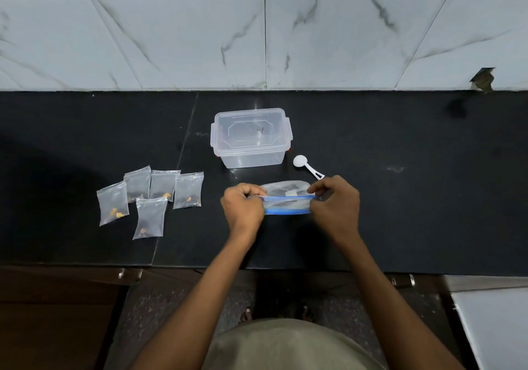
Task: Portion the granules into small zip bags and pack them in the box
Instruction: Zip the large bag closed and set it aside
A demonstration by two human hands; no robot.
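Note:
A large clear zip bag with a blue zip strip (287, 202) lies on the black counter in front of me. My left hand (243, 208) pinches its left end and my right hand (335, 205) pinches its right end, with the mouth pulled apart between them. Several small clear zip bags (151, 198) holding dark and yellow granules lie in a cluster to the left. A clear plastic box (251, 138) with its lid on stands behind the large bag. A white measuring scoop (307, 166) lies to the right of the box.
The black counter (414, 198) runs the full width, backed by a marble-tiled wall (257, 41). Its front edge is close to my body, with brown cabinet doors (57, 312) below. A white surface (494, 326) sits low at the right.

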